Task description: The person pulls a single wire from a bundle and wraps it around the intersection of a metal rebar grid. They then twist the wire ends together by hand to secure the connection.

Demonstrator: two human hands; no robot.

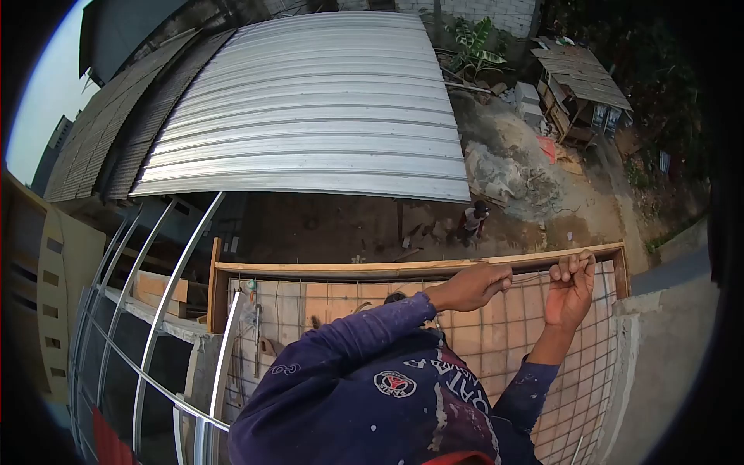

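Observation:
My left hand (pixel 470 288) is closed, reaching from a purple sleeve across to the right, with thumb and fingers pressed together. To its right, my right hand (pixel 570 291) is raised with curled fingers near the wooden edge board (pixel 372 268). A thin line seems to run between the two hands; what either one grips is too small to make out. Beneath both hands lies a grid of steel reinforcing bars (pixel 518 329) over wooden formwork panels (pixel 341 298). My stained purple shirt (pixel 333 395) hides part of the grid.
Beyond the board, the ground lies far below, with a person (pixel 472 221) there. A corrugated metal roof (pixel 310 108) spans the upper left. Curved metal framing (pixel 167 298) stands at left; a concrete wall (pixel 666 341) borders the right. A small shed (pixel 581 85) stands far off.

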